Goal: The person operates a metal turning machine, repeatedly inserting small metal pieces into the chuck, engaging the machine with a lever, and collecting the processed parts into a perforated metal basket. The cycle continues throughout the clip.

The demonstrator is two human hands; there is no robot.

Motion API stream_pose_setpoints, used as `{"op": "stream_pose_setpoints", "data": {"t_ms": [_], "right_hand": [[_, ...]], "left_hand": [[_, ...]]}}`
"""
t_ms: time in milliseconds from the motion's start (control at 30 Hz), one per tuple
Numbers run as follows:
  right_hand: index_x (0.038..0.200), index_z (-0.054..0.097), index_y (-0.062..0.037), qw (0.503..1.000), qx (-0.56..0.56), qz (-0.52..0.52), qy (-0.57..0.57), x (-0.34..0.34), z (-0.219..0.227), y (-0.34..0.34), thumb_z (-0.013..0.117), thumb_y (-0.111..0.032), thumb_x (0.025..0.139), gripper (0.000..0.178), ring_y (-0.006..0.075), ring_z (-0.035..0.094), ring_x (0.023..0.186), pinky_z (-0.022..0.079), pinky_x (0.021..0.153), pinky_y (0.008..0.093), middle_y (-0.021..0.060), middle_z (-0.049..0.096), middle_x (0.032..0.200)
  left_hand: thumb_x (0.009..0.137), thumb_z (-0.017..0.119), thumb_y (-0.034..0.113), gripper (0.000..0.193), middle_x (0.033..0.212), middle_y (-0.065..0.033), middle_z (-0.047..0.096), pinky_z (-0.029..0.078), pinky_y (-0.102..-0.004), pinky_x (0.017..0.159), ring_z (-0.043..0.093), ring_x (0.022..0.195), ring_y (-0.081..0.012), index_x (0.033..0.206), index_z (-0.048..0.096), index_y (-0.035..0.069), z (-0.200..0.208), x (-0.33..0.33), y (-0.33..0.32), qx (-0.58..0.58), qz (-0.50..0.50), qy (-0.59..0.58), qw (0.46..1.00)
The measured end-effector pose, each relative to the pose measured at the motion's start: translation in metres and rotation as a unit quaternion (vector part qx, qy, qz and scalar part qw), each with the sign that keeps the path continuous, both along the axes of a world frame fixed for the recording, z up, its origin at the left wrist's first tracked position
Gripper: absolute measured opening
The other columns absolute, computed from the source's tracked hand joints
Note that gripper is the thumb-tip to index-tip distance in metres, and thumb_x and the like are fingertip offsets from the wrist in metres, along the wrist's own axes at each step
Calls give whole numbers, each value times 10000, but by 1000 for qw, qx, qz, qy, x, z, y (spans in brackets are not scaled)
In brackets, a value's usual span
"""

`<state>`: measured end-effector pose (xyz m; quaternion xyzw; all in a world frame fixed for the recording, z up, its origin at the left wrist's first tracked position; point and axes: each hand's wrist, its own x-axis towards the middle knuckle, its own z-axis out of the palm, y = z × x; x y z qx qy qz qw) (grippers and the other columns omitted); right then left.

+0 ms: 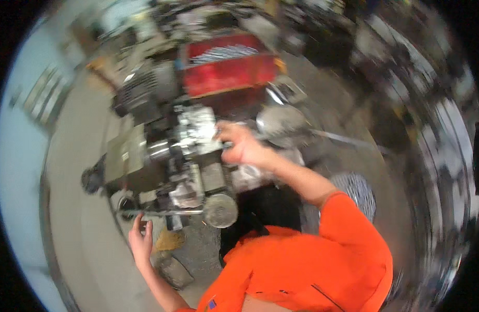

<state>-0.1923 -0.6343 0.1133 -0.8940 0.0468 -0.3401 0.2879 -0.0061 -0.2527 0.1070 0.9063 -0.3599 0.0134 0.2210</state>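
Observation:
A small machine with an olive-grey housing (pixel 133 156) stands in front of me, and its shiny metal spindle (pixel 158 149) points to the right. Along the near side runs a thin metal rod (pixel 169 212) that ends by a round grey disc (pixel 221 210). My left hand (pixel 140 240) is at the rod's left part, its fingertips against or just below it, fingers partly stretched. Over the right side of the machine, beside a bright metal block (pixel 198 127), is my right hand (pixel 243 147). Its fingers are bent together; whatever they pinch is blurred and too small to name.
A red bin (pixel 226 78) of metal pieces stands behind the machine. A finned motor (pixel 138 93) is at its far left. To the right lie a round metal dish (pixel 281 124) and a container of shiny metal pieces (pixel 356 195). A blue-white wall (pixel 21 156) bounds the left.

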Motion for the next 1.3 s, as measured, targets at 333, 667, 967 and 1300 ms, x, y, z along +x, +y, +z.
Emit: {"op": "stream_pose_setpoints", "data": {"t_ms": [333, 667, 967, 1300], "right_hand": [[859, 687, -58, 869, 195, -363, 274, -300, -201, 63, 649, -252, 564, 354, 307, 603, 880, 489, 775, 383, 150, 639, 909], [952, 641, -58, 637, 209, -568, 477, -448, -268, -44, 635, -271, 658, 363, 317, 587, 995, 493, 837, 394, 171, 606, 1064], [960, 626, -26, 633, 148, -498, 574, -446, -299, -65, 657, -348, 690, 421, 327, 594, 977, 476, 838, 418, 175, 619, 1033], [813, 683, -20, 666, 114, -533, 509, -429, -284, -68, 606, -205, 664, 250, 315, 616, 862, 492, 774, 393, 187, 651, 869]], "left_hand": [[849, 575, 257, 272, 743, -136, 642, 455, -351, 626, 605, 655, -239, 931, 632, 4, -118, 26, -105, 103, -28, 152, 983], [842, 570, 267, 265, 851, -184, 655, 464, -392, 668, 631, 767, -322, 915, 646, 24, -110, 12, -107, 46, -10, 26, 999], [777, 557, 292, 239, 769, -144, 649, 490, -430, 670, 620, 754, -342, 889, 670, 114, -97, -6, -119, 81, 66, -5, 995], [791, 577, 280, 214, 695, -138, 639, 486, -407, 624, 629, 679, -314, 839, 671, 94, -97, -4, -110, -1, 6, 34, 999]]}}
